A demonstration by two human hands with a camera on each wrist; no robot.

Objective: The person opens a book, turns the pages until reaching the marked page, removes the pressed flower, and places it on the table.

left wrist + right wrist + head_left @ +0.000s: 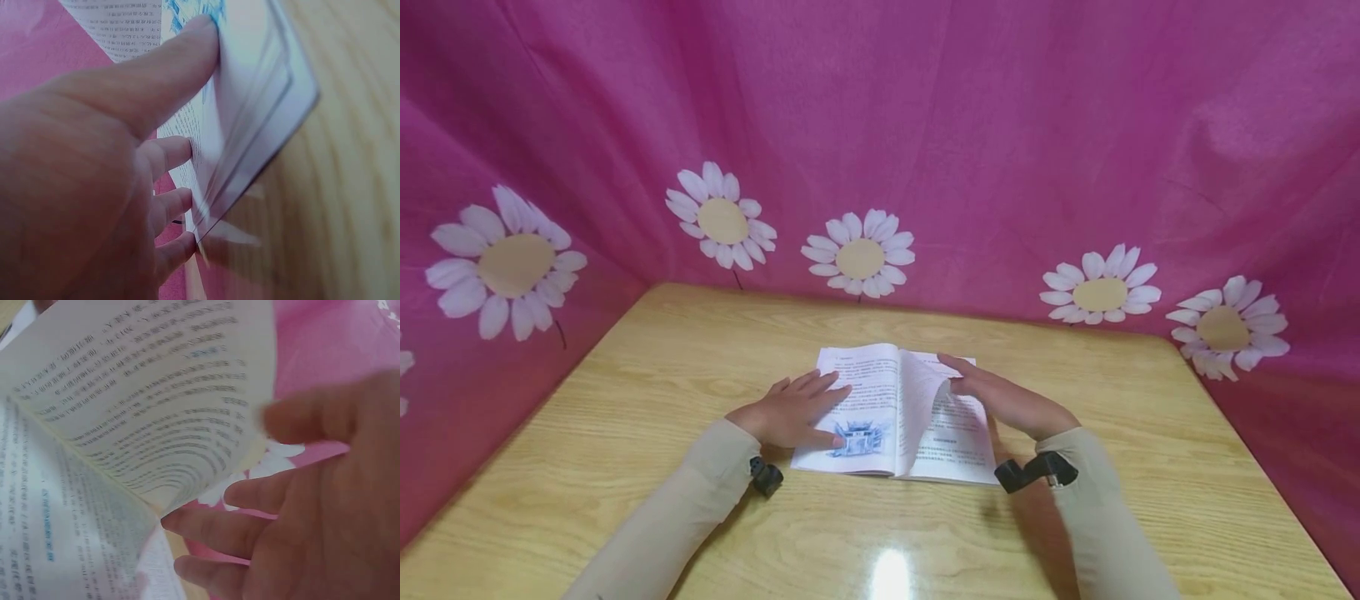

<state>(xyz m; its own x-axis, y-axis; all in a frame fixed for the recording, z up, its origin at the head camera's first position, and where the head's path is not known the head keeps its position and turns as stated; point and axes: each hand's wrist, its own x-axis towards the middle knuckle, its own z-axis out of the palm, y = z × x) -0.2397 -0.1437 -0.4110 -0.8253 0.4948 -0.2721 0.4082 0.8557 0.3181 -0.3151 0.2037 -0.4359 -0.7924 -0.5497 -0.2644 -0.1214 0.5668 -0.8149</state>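
Curtain [970, 167]: pink, printed with white flowers [860, 258]; hangs behind and along both sides.
Surface [760, 333]: pale wood grain; carries the book.
Book [955, 457]: open, between the two hands; spine runs near to far, away from the person.
Raised page [921, 400]: joined at the spine, standing up over the right half and curling; its long axis follows the spine. It lies left of the right fingers, free edge toward them, so the right hand is nearer.
Left hand [793, 412]: fingers spread on the left half, outer side; thumb rests on the blue picture [859, 437].
Right hand [1011, 400]: fingers loosely extended and parted by the page's free edge, thumb apart and blurred; no pinch visible, exact contact cannot be told.
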